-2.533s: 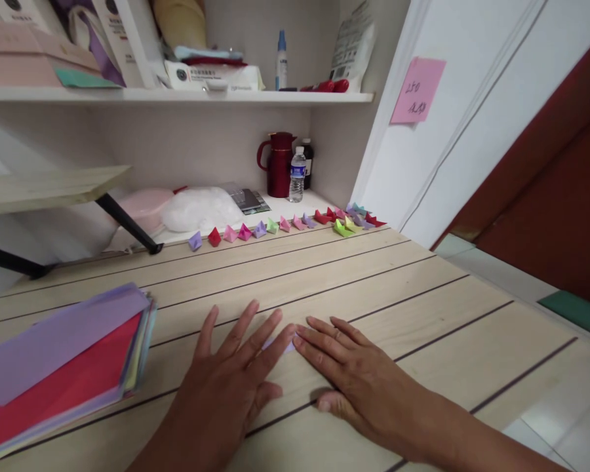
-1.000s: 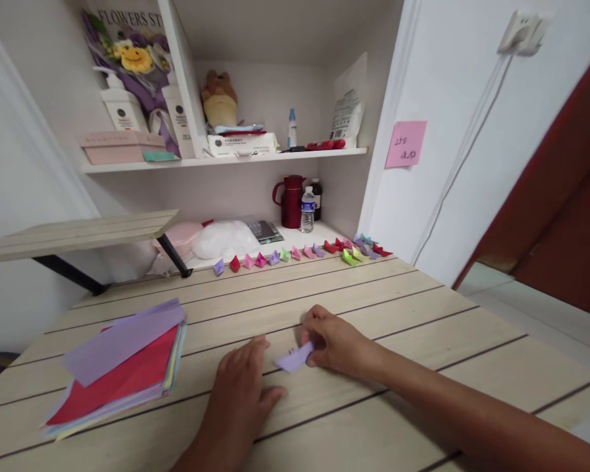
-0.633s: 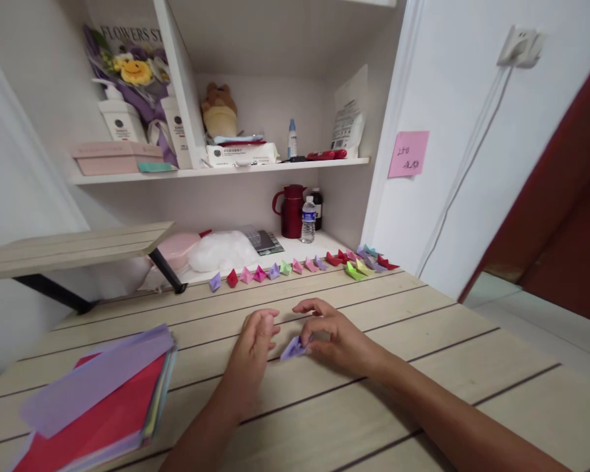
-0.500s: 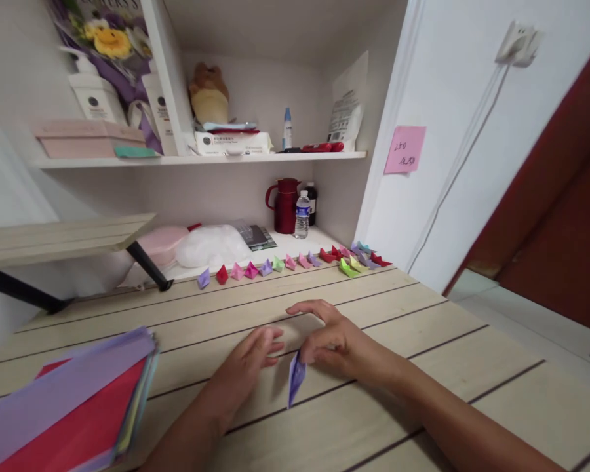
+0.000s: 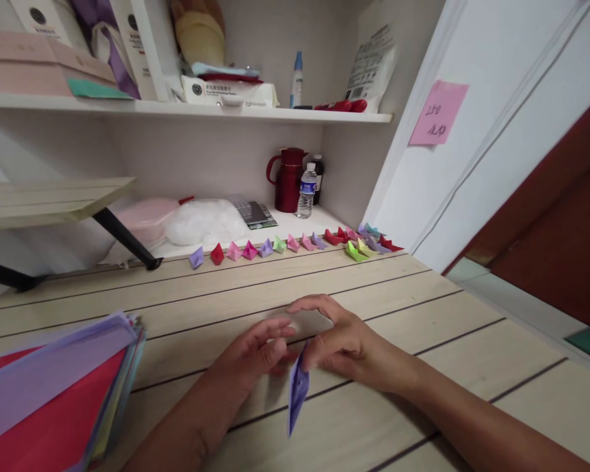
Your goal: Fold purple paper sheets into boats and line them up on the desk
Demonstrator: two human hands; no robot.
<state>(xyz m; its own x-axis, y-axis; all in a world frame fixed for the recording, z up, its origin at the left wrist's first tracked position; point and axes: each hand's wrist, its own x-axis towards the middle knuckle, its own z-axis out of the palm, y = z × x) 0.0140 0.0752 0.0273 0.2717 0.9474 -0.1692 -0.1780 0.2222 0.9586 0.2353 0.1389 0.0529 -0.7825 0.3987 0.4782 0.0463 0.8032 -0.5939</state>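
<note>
Folded purple paper piece (image 5: 298,396) presents matt and creased. Pale dark-striped counter (image 5: 472,367): wood-look, smooth, low sheen. Clear blue-labelled bottle (image 5: 305,204): glossy, ribbed plastic.

The counter (image 5: 398,314) has a pale wood grain crossed by thin dark lines. At its near left lies a stack of coloured paper sheets (image 5: 44,416), lavender and red uppermost. At the far left stand 2 black legs (image 5: 128,239) of a raised shelf (image 5: 54,196). Folded paper boats (image 5: 249,250) line the back edge, bunching together towards the far right corner.
</note>
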